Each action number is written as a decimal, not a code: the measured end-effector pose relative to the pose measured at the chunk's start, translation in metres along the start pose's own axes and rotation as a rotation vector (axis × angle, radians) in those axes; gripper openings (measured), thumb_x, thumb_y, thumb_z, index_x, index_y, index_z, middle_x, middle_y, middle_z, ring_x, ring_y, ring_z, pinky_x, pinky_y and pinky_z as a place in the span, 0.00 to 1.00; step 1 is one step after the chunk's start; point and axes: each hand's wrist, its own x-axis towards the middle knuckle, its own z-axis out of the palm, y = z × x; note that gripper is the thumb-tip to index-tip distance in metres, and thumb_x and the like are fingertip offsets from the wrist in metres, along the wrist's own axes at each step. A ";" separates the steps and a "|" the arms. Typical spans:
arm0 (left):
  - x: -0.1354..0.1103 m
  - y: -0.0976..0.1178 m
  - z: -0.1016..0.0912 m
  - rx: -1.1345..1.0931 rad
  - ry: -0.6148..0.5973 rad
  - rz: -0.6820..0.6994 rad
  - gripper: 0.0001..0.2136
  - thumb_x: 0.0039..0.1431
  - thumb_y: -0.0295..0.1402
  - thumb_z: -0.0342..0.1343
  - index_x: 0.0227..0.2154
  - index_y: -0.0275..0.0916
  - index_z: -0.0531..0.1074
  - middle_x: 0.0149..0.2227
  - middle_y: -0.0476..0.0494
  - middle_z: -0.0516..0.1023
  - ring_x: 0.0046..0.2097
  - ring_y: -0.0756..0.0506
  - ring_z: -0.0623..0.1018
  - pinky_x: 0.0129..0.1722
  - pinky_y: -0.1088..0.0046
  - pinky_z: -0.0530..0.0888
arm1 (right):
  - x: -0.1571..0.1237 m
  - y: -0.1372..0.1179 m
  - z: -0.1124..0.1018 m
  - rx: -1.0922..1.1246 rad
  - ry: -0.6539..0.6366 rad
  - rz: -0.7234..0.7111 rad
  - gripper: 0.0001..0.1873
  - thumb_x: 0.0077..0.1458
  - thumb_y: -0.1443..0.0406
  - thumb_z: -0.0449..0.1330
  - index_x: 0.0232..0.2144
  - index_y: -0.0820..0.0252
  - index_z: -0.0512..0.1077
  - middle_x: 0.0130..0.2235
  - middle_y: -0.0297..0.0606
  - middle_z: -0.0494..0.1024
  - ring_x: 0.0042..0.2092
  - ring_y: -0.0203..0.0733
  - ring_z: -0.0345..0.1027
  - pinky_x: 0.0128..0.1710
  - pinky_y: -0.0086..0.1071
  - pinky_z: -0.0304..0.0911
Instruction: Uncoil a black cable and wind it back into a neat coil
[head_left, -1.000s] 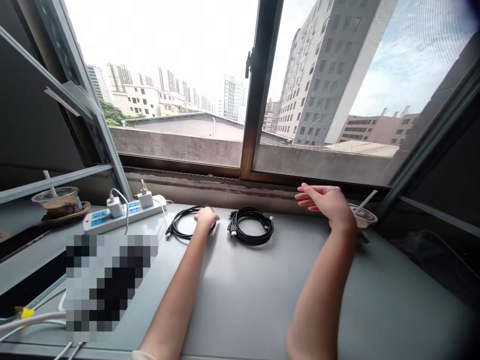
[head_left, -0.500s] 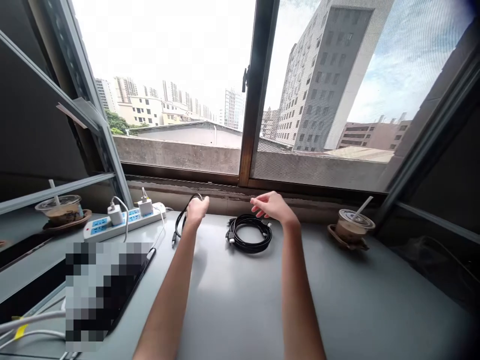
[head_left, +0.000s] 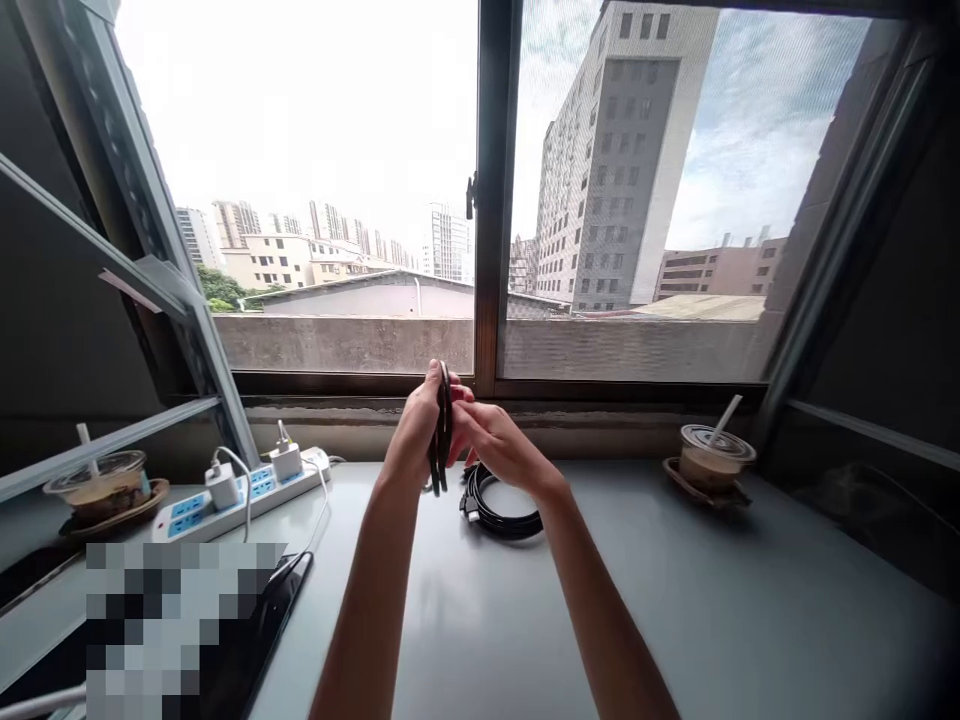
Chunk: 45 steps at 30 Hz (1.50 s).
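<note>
Left fingers (head_left: 433, 373) clasping black cable coil (head_left: 443, 430) upright above desk (head_left: 480, 630); right fingers (head_left: 472, 424) angled inward beside it, grip unclear

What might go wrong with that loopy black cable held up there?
The thin black looped cable might spring open if the left hand loosens its grip. Its lower end might snag the black cable coil lying nearby on the grey table. If the right hand swung wide, it might knock the clear plastic cup of brown drink.
</note>
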 end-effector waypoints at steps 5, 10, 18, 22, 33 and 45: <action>-0.005 0.004 0.001 0.125 0.037 0.082 0.21 0.45 0.51 0.60 0.29 0.35 0.70 0.20 0.51 0.69 0.20 0.52 0.70 0.20 0.79 0.66 | -0.004 -0.010 -0.005 0.117 0.018 -0.004 0.23 0.58 0.49 0.46 0.33 0.61 0.69 0.26 0.35 0.74 0.24 0.36 0.71 0.20 0.26 0.61; -0.005 0.010 -0.009 0.288 0.081 0.170 0.21 0.48 0.51 0.57 0.29 0.33 0.74 0.24 0.46 0.74 0.24 0.50 0.72 0.22 0.78 0.67 | -0.010 -0.018 -0.007 0.012 0.081 -0.040 0.16 0.56 0.54 0.55 0.39 0.60 0.69 0.29 0.34 0.76 0.28 0.35 0.72 0.25 0.24 0.62; -0.011 0.028 -0.029 0.244 0.092 0.242 0.16 0.51 0.47 0.57 0.26 0.36 0.68 0.19 0.52 0.69 0.13 0.54 0.66 0.11 0.80 0.60 | -0.030 -0.031 -0.048 0.135 0.517 -0.035 0.20 0.56 0.52 0.53 0.40 0.61 0.72 0.14 0.23 0.63 0.15 0.29 0.60 0.14 0.22 0.58; -0.013 0.033 -0.038 0.121 0.173 0.250 0.15 0.53 0.44 0.57 0.24 0.37 0.66 0.12 0.59 0.56 0.10 0.57 0.58 0.06 0.82 0.51 | -0.043 -0.034 -0.069 0.194 0.771 -0.050 0.18 0.53 0.53 0.57 0.37 0.62 0.74 0.12 0.20 0.55 0.12 0.26 0.50 0.10 0.21 0.52; -0.018 0.043 -0.046 0.009 0.141 0.176 0.19 0.57 0.41 0.52 0.14 0.39 0.57 0.07 0.59 0.48 0.08 0.57 0.50 0.07 0.80 0.47 | -0.065 -0.049 -0.083 0.433 0.842 -0.039 0.16 0.49 0.56 0.61 0.34 0.62 0.76 0.12 0.19 0.47 0.13 0.24 0.38 0.11 0.21 0.36; -0.041 0.029 0.014 0.287 0.068 0.358 0.22 0.55 0.43 0.55 0.14 0.40 0.53 0.11 0.58 0.48 0.11 0.58 0.49 0.08 0.78 0.43 | -0.049 -0.065 -0.044 0.469 0.426 -0.002 0.20 0.55 0.52 0.54 0.44 0.56 0.73 0.13 0.19 0.47 0.13 0.25 0.36 0.10 0.23 0.37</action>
